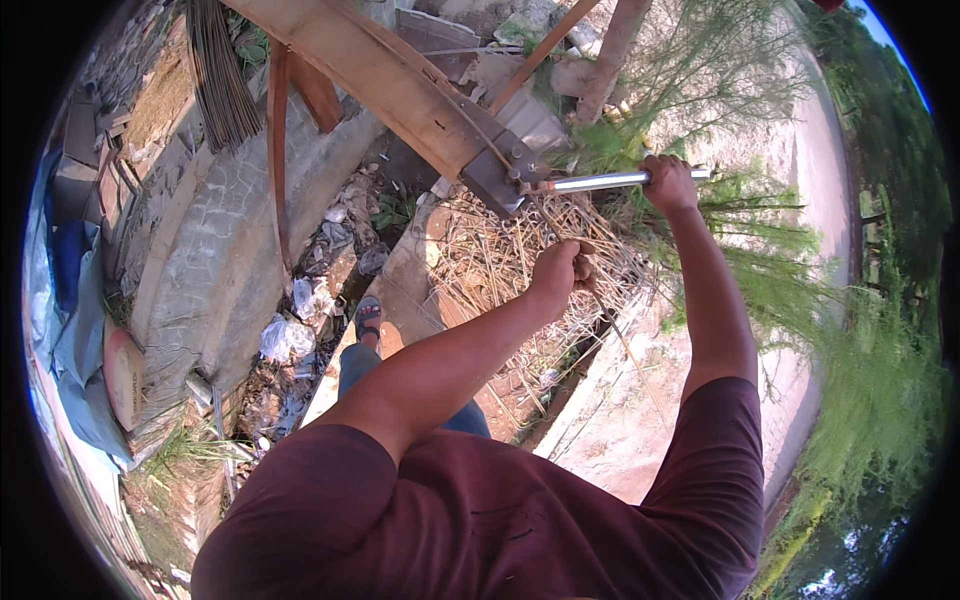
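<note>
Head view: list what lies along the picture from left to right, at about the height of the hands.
Blue tarp → grey stone-paved curb → white litter → sandalled foot → left hand over the dry straw → right hand on the metal handle → green shrubs.

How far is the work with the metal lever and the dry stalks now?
Done: a heap of dry stalks lies under the wooden beam. In hand: the right hand grips the metal lever, and the left hand holds a stalk bundle near the hinge. Left: that bundle; whether more waits, I cannot tell.
</note>
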### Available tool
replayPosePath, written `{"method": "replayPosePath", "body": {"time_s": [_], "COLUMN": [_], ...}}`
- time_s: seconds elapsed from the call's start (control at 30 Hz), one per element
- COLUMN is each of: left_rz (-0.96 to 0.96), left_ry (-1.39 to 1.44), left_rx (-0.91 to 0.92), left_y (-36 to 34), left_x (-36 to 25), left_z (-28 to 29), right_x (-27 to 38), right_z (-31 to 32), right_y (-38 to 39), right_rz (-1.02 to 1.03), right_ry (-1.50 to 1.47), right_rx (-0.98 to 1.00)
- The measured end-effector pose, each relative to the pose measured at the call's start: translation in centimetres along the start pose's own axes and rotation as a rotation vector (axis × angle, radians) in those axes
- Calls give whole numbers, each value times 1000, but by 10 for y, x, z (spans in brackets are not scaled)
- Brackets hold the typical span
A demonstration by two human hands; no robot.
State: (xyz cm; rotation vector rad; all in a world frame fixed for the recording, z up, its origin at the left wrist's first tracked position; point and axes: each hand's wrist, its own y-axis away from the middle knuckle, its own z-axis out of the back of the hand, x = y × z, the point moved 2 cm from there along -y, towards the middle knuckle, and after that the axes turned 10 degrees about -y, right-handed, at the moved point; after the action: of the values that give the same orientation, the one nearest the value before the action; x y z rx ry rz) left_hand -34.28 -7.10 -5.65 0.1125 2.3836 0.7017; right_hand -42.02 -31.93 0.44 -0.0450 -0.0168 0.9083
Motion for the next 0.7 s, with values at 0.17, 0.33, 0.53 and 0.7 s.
{"method": "replayPosePath", "body": {"time_s": [0.17, 0.33, 0.53, 0.7], "left_rz": [1, 0, -56, 201], "left_ry": [34, -24, -150, -378], "left_rx": [-54, -101, -110, 62], "left_y": [-2, -6, 17, 100], "left_x": [4, 1, 10, 96], "left_z": [14, 9, 17, 5], "right_x": [20, 14, 29, 42], "right_z": [-3, -3, -3, 0], "right_y": [20, 28, 51, 74], "right_rz": [-134, -169, -243, -303], "right_ry": [1, -13, -41, -2], "right_rx": [15, 4, -84, -77]}}
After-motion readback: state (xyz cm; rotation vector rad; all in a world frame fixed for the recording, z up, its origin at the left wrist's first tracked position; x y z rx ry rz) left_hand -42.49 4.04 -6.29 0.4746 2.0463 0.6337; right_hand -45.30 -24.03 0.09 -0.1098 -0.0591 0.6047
